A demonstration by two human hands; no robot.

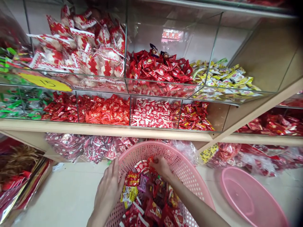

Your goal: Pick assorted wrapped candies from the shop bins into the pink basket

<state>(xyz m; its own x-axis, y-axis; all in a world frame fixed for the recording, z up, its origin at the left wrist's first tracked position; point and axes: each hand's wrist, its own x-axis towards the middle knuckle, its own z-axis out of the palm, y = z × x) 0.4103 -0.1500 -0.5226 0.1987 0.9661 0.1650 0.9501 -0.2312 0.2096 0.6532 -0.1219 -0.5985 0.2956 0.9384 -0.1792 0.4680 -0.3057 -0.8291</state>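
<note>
Candy packets (141, 166) are pinched by the right fingers (157, 162) over a pink basket (187, 171); left fingers (113, 168) are spread wide, nothing held.

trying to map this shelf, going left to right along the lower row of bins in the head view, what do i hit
green packets → red packets → orange-red packets → white-and-red packets → red-and-yellow packets

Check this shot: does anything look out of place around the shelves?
A yellow-and-black packet sits among the red bags under the shelf, the only yellow there, and a white scrap lies loose on the floor.
</note>
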